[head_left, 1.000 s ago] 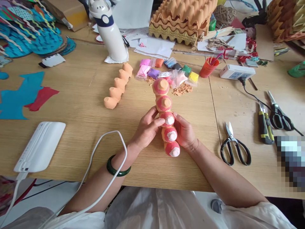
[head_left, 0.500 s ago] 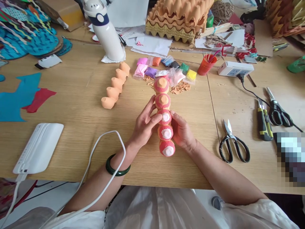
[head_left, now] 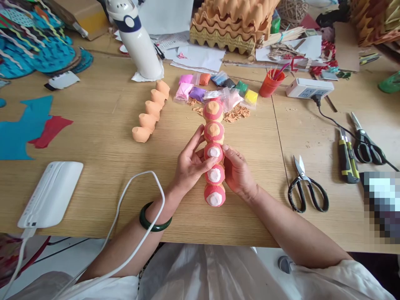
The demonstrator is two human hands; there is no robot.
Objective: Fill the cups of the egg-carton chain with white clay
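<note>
Between my hands is an egg carton strip [head_left: 214, 132] with several domed cups in a row, each covered in red clay around its sides. The three nearer cups have white or pale pink clay on their tops; the two farther tops show bare orange carton. My left hand [head_left: 191, 163] grips the strip from the left, its thumb on the third cup. From the right, my right hand [head_left: 239, 171] holds it with thumb against the same cup's edge. A second, uncoloured carton strip [head_left: 152, 110] lies to the left. Bags of coloured clay [head_left: 197, 94] lie beyond, beside orange carton scraps [head_left: 237, 113].
Scissors [head_left: 302, 179], a utility knife [head_left: 346, 160] and black-handled shears [head_left: 365, 146] lie at right, near a power strip [head_left: 309, 88]. A red cup [head_left: 271, 83] and a white bottle [head_left: 140, 46] stand behind. A white power bank [head_left: 51, 193] trails its cable across my left forearm.
The strip's near end has swung slightly to the left, so the strip lies straighter. Both hands keep their hold and have barely moved.
</note>
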